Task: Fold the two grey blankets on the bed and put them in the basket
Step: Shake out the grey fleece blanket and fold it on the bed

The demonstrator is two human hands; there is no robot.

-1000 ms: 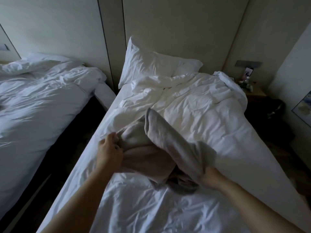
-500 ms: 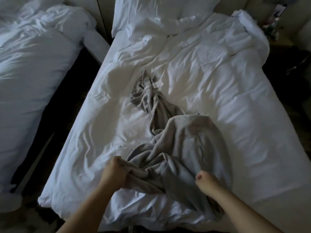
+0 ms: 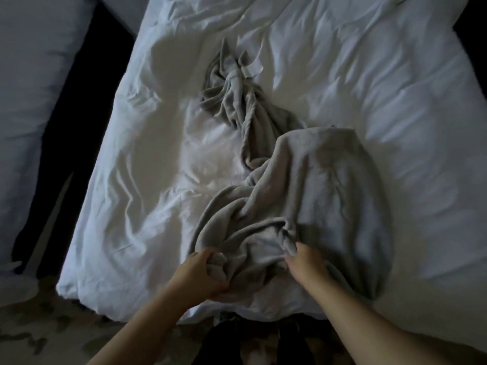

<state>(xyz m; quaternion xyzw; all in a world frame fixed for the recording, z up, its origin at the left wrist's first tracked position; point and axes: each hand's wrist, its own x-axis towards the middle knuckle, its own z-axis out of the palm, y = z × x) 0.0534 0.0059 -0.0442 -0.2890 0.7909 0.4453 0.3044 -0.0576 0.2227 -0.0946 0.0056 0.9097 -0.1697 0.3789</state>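
A plain grey blanket (image 3: 316,193) with a white label (image 3: 251,70) lies on the white-covered bed (image 3: 131,180); beside the bed, pale carpet (image 3: 39,325) bears dark blotches.

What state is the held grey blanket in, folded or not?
Unfolded: grey blanket lies crumpled on the bed, left hand and right hand gripping its near edge.

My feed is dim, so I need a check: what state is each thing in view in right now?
Near grey blanket: unfolded, bunched on the duvet, held by both hands.
Far grey bundle: twisted, unfolded, no hand on it.
Left hand: grips the near blanket's edge.
Right hand: grips a fold of it.
White duvet: rumpled, spread over the bed.
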